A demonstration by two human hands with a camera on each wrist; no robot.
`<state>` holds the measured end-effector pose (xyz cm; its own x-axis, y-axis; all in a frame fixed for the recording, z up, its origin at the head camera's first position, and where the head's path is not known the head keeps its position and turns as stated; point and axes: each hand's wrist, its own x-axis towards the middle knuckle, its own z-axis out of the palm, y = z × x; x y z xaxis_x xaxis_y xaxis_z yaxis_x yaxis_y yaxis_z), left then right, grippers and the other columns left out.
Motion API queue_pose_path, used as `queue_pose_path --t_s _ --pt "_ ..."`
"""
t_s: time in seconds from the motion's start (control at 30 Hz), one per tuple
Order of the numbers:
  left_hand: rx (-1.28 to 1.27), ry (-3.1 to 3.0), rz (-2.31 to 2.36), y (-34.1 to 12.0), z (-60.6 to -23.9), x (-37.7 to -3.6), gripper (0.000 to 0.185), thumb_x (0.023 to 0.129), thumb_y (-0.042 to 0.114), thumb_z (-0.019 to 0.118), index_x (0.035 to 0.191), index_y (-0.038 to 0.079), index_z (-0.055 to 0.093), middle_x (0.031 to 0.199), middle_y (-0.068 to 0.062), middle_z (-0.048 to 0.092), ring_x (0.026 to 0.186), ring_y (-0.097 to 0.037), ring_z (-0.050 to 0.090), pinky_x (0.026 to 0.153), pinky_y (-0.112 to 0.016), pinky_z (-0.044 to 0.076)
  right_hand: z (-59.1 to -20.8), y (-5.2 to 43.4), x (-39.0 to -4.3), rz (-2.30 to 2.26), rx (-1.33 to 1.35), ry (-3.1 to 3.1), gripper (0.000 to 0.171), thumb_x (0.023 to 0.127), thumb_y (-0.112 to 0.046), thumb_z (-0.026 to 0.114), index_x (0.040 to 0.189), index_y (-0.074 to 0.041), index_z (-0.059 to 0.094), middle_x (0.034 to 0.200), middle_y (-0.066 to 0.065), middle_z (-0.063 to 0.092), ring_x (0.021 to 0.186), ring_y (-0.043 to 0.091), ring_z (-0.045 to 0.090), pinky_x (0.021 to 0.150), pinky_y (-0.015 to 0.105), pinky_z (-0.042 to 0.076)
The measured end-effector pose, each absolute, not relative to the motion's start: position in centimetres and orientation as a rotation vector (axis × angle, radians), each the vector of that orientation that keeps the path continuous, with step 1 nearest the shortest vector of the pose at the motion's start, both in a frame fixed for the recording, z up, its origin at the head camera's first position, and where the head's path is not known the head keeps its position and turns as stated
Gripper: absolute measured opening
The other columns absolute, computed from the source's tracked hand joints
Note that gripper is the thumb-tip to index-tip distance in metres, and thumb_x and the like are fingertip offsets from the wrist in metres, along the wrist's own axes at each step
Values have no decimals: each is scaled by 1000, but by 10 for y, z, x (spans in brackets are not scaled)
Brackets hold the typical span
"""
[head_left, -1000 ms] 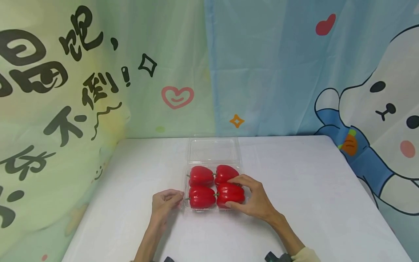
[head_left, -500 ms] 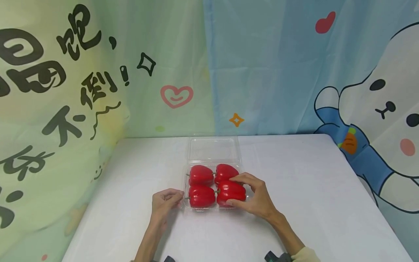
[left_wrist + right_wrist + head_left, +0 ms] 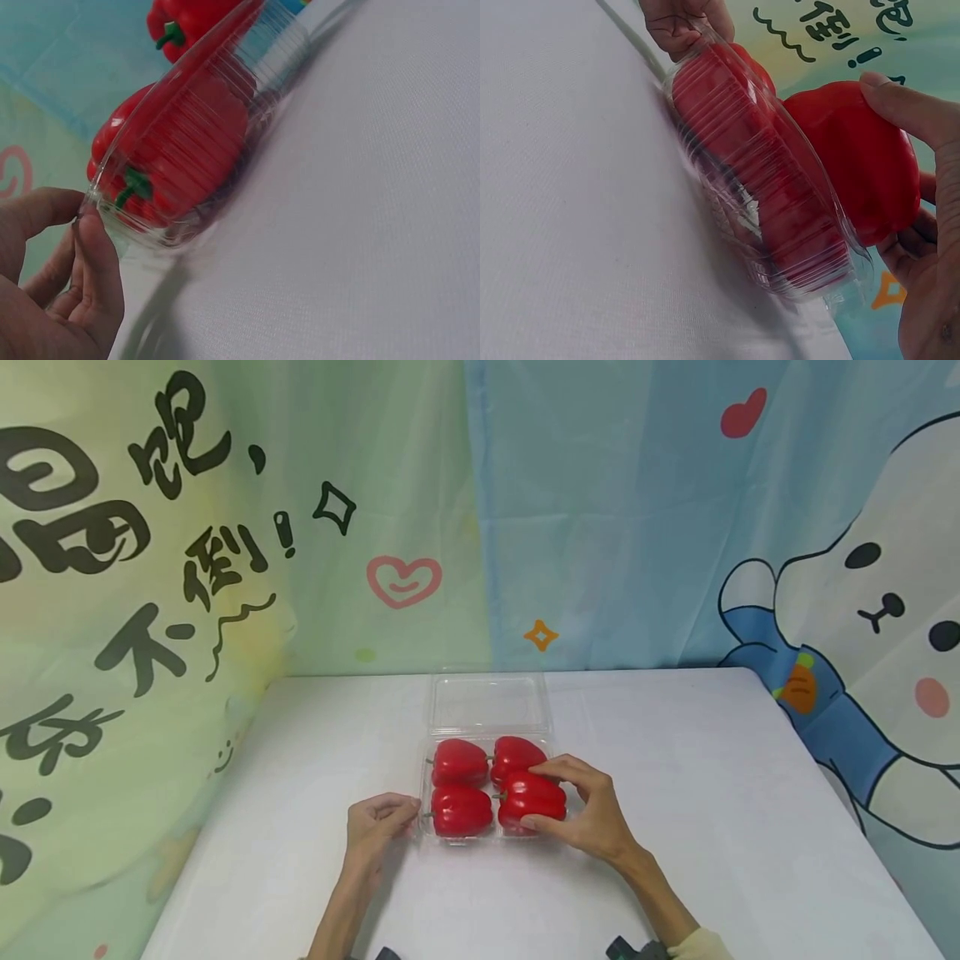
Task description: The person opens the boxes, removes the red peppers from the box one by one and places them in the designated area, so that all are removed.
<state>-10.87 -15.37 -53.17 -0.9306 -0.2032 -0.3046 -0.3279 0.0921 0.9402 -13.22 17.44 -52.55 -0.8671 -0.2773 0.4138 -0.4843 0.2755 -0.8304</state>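
A clear plastic clamshell box (image 3: 742, 202) stands on the table with its lid (image 3: 491, 703) folded back, away from the person. Three red bell peppers lie inside: one front left (image 3: 461, 811), one back left (image 3: 458, 763), one back right (image 3: 516, 755). The right hand (image 3: 588, 810) grips another red bell pepper (image 3: 855, 157) between thumb and fingers. In the right wrist view that pepper is above the box rim, over the front right part. At the box's left side the left hand (image 3: 71, 277) pinches the rim between thumb and forefinger.
The box rests on a white-covered table (image 3: 712, 793). Behind and beside it hangs a printed cloth backdrop (image 3: 600, 527) with a cartoon bear and dark lettering. Dark wrist devices (image 3: 637, 948) show at the bottom edge.
The right hand has raised the bell pepper slightly and shifted it a little to the right. The left hand stays at the box rim, and the other peppers have not moved.
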Motion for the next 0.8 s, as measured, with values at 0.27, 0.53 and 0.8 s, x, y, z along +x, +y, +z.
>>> queue_pose_path --t_s 0.27,0.53,0.8 --pt "-553 2251 1983 -154 -533 -109 17 94 14 82 102 -1 79 87 -6 83 79 -11 73 75 -20 60 -523 176 -133 1607 701 -2346 61 75 -13 99 132 -13 76 122 3 78 113 11 72 93 26 64" --pt "-559 2244 1982 -154 -533 -108 16 94 13 82 102 -1 80 87 -6 83 78 -11 72 75 -20 61 -519 176 -131 1544 663 -2348 64 73 -16 101 131 -11 76 123 0 78 113 11 73 92 35 66" --pt "-564 2241 1991 -154 -533 -108 16 94 13 82 102 0 80 88 -7 83 76 -11 72 75 -20 60 -515 177 -133 1536 642 -2303 66 70 -11 101 131 -14 76 121 6 78 111 10 72 91 27 65"
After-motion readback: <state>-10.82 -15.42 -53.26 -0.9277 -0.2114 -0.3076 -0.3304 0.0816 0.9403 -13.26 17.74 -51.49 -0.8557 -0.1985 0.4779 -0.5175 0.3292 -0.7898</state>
